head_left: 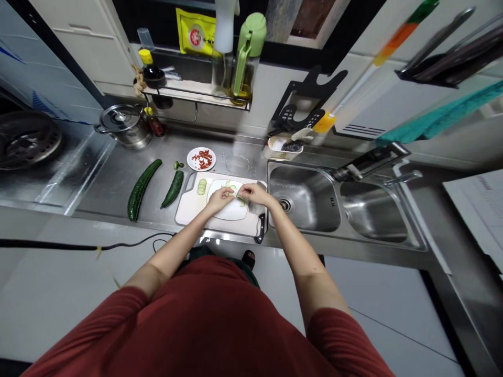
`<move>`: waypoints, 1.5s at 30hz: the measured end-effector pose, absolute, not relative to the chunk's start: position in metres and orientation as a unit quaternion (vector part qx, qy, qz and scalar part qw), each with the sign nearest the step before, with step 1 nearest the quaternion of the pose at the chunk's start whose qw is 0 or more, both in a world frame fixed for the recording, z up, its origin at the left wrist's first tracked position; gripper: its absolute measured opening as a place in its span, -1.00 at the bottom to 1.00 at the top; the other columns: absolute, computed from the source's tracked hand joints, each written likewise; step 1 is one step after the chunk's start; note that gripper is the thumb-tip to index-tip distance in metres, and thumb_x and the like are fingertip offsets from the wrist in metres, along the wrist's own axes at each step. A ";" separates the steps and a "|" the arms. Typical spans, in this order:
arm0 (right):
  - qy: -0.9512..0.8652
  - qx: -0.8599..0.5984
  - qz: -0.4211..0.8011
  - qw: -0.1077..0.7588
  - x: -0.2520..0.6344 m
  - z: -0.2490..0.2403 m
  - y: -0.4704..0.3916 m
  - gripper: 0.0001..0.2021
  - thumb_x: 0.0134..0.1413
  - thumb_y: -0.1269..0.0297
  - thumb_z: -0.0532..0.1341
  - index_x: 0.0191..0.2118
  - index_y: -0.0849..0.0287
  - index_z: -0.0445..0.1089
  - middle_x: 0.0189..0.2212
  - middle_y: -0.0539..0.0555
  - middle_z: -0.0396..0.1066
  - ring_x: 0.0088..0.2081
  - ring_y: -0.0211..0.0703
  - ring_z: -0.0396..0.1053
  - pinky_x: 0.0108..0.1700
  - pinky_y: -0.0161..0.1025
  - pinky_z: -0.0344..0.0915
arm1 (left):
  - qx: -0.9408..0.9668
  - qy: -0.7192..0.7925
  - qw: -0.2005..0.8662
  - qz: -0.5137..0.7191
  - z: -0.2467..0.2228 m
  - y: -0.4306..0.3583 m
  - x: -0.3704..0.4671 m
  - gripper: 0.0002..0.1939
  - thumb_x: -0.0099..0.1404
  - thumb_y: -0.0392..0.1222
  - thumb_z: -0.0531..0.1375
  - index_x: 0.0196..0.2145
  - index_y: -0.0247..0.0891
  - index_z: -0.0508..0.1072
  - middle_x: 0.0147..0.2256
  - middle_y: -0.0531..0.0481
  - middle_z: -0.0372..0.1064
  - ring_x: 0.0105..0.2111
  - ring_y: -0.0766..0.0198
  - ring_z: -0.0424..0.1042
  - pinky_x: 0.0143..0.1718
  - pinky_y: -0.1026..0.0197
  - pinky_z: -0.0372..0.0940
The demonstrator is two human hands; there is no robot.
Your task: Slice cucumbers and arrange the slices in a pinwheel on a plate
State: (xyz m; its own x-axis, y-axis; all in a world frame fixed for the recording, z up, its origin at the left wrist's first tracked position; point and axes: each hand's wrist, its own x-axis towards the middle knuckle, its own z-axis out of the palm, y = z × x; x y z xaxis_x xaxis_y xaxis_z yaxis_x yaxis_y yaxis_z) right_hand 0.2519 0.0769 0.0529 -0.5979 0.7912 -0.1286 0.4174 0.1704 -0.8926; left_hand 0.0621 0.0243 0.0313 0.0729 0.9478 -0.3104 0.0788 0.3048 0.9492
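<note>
My left hand and my right hand meet over a white plate on the cutting board. Their fingers are pinched together on a pale green cucumber slice, partly hidden by the fingertips. More cucumber slices lie on the plate around the fingers. Left of the plate, a short row of overlapping slices rests on the board. A knife lies along the board's right edge, its black handle toward me.
A whole cucumber and a cut one lie left of the board, with small cucumber ends behind. A small plate of chopped red pieces stands at the back. To the right is a double sink; a steel pot sits back left.
</note>
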 end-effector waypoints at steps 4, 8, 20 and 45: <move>-0.764 -0.429 0.457 0.153 0.260 0.038 0.081 -0.75 -0.06 0.14 0.17 -0.40 0.25 0.43 -0.54 -0.03 0.34 -0.46 -0.29 0.22 -0.37 -0.36 0.15 | 0.545 0.604 0.485 0.321 0.019 0.027 0.070 -0.77 0.06 -0.18 0.26 -0.27 -0.23 0.46 -0.54 0.14 0.27 -0.49 0.37 0.26 -0.34 0.29 0.17; -0.786 -0.431 0.427 0.120 0.264 0.032 0.084 -0.77 -0.04 0.19 0.17 -0.37 0.25 0.46 -0.51 -0.02 0.38 -0.44 -0.29 0.24 -0.35 -0.37 0.14 | 0.594 0.609 0.446 0.279 0.009 0.029 0.074 -0.80 0.12 -0.17 0.22 -0.25 -0.22 0.46 -0.48 0.09 0.35 -0.45 0.33 0.31 -0.31 0.27 0.19; -0.803 -0.457 0.377 0.061 0.271 0.019 0.090 -0.85 -0.02 0.32 0.18 -0.39 0.24 0.48 -0.55 -0.06 0.34 -0.47 -0.32 0.20 -0.39 -0.41 0.07 | 0.643 0.617 0.404 0.209 0.001 0.039 0.082 -0.87 0.17 -0.21 0.20 -0.35 -0.27 0.52 -0.37 -0.05 0.48 -0.39 0.27 0.37 -0.31 0.26 0.21; -0.859 -0.491 0.135 -0.061 0.258 0.036 0.067 -0.78 0.24 0.31 0.06 -0.16 0.18 0.44 -0.17 0.18 0.39 -0.09 -0.04 0.26 -0.14 -0.25 0.14 | 0.729 0.605 0.276 0.162 0.002 0.034 0.089 -0.78 0.24 -0.21 0.15 -0.16 -0.24 0.48 -0.17 -0.13 0.29 -0.15 0.13 0.32 -0.09 0.14 0.22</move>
